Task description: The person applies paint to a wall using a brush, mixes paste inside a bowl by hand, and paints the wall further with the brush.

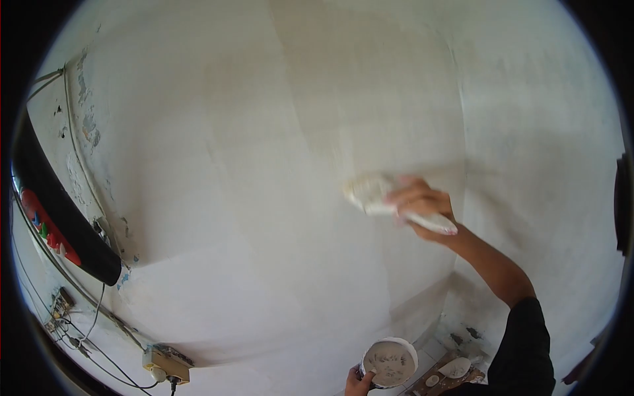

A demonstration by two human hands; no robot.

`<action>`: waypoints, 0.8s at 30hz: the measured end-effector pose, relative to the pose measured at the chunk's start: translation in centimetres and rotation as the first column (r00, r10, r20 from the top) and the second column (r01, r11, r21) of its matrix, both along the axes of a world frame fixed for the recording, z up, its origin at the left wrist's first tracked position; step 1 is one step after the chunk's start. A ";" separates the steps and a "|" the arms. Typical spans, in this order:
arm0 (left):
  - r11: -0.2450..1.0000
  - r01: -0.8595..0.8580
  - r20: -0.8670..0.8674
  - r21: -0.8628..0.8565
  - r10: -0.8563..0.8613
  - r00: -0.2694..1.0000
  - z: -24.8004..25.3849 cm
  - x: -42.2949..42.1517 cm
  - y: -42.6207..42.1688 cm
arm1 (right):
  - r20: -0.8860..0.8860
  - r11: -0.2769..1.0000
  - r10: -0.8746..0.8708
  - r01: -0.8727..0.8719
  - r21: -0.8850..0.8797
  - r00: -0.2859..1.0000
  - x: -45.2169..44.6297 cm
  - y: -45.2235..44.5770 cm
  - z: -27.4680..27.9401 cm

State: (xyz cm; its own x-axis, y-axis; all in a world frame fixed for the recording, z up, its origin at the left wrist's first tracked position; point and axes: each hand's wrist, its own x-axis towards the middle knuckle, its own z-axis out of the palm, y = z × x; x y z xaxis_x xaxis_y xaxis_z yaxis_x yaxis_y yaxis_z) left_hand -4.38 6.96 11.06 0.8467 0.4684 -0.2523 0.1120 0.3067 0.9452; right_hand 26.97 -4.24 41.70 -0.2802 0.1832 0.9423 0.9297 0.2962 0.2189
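Two things fill your grasp: your right hand point(422, 201) curls round a broad brush point(371, 193), its blurred bristles at the pale wall point(264, 218), contact unclear; below, your left hand point(357, 384) clasps the side of a tub point(415, 356) of greyish mix point(392, 362). Farther left sits a yellowish socket box point(165, 364).

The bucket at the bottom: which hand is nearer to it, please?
Left. The left hand holds the bucket; the right hand is well above it, holding the brush.
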 end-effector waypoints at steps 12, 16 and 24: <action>1.000 0.028 -0.064 -0.007 -0.028 0.998 1.2 0.1 -0.7 | -0.382 0.977 -0.045 -0.039 -0.209 0.923 2.1 0.8 20.9; 1.000 0.016 -0.073 -0.007 -0.017 0.997 1.1 -0.5 -0.5 | -0.264 0.985 -0.123 0.150 0.084 0.957 1.3 0.2 32.6; 0.998 -0.058 -0.028 -0.038 0.057 0.998 0.9 -1.2 0.6 | -0.161 0.905 -0.101 0.157 0.395 0.982 0.8 2.6 30.1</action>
State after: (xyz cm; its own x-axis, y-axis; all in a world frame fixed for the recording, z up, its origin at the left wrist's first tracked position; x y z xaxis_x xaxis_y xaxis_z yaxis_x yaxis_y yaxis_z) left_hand -5.62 7.51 11.94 0.8113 0.5059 -0.2931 0.1178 0.3496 0.9295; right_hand 27.80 -1.66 71.82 -0.1467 -0.1957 0.9696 0.9826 0.0841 0.1657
